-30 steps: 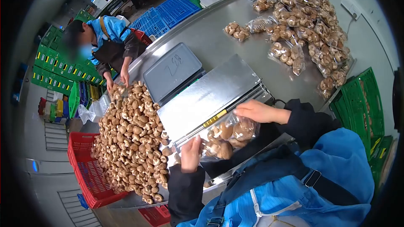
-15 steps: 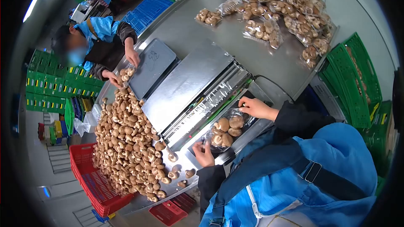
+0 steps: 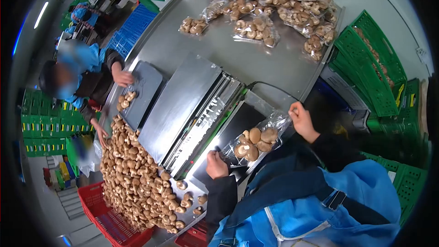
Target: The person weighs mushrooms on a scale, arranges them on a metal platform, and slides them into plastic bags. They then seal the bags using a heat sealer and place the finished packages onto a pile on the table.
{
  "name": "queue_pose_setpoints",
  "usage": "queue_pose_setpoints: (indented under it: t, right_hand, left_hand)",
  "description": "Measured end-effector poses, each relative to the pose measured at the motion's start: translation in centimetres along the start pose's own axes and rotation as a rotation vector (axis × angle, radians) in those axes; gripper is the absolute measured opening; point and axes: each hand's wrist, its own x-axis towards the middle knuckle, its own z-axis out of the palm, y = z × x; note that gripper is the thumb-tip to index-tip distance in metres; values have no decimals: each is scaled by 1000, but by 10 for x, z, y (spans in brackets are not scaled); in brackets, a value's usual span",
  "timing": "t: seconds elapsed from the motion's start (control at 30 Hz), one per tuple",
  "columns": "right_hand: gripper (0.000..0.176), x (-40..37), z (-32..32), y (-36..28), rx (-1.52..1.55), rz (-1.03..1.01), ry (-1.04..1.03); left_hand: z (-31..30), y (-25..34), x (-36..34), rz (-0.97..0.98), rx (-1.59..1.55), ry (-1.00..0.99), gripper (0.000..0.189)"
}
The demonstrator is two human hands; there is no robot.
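A clear plastic bag of brown shiitake mushrooms [image 3: 256, 142] lies at the near side of the sealing machine [image 3: 180, 110], its film spread between my two hands. My right hand [image 3: 302, 122] is closed in a pinch at the bag's right end, where the film is drawn out. Near the bag's left corner, my left hand [image 3: 216, 164] is closed with the fingers curled in, apparently gripping the film edge. The machine's long sealing bar [image 3: 201, 126] runs just beyond the bag, on a dark plate [image 3: 242, 121].
Loose shiitake mushrooms [image 3: 137, 178] are heaped at left above a red crate [image 3: 91, 196]. Filled bags [image 3: 292, 4] pile up at the far side of the metal table [image 3: 219, 50]. Across from me, a co-worker [image 3: 87, 73] reaches over a grey tray [image 3: 144, 91]. Green crates [image 3: 370, 68] stand at right.
The bag has come away from the sealing bar towards me, and my hands are farther apart. The co-worker's hands have separated, one now over the loose mushrooms. My view has shifted.
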Motion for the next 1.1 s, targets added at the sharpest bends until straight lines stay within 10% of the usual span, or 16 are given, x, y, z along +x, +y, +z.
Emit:
queue_pose_setpoints:
  t: [0.13,0.2,0.27,0.3,0.33,0.47,0.57,0.63,0.8,0.93,1.1]
  right_hand:
    - [12,-11,58,51,-234,-32,225]
    - [16,-28,75,44,-325,-55,24]
    - [26,-37,99,47,1180,339,-139]
    - [28,-46,103,62,744,-120,-196]
    - [28,-52,98,45,932,35,-426]
    - [29,-82,55,-35,1300,431,-1035]
    - [29,-87,34,-70,1249,380,-1240]
    - [29,-75,23,-80,1170,337,-1304]
    - [29,2,0,-78,874,273,-1201]
    - [58,51,-63,-132,530,-615,-1243]
    - [64,87,-31,-122,462,46,-1142]
  left_hand:
    - [40,21,36,331,177,-123,28]
    - [52,41,43,554,8,-113,33]
    - [51,55,37,234,-157,-374,37]
    - [53,72,31,56,-793,-469,39]
    - [51,91,21,-154,-1424,-558,41]
    - [0,115,-3,-222,-1414,-870,44]
    - [-38,132,-3,352,-1077,-713,33]
    - [-46,139,-5,-25,-1326,-1050,39]
    - [-35,152,-10,69,-1374,-1070,35]
    - [-20,170,-5,51,-1381,-1085,33]
    - [-3,165,14,-83,-1357,-901,32]
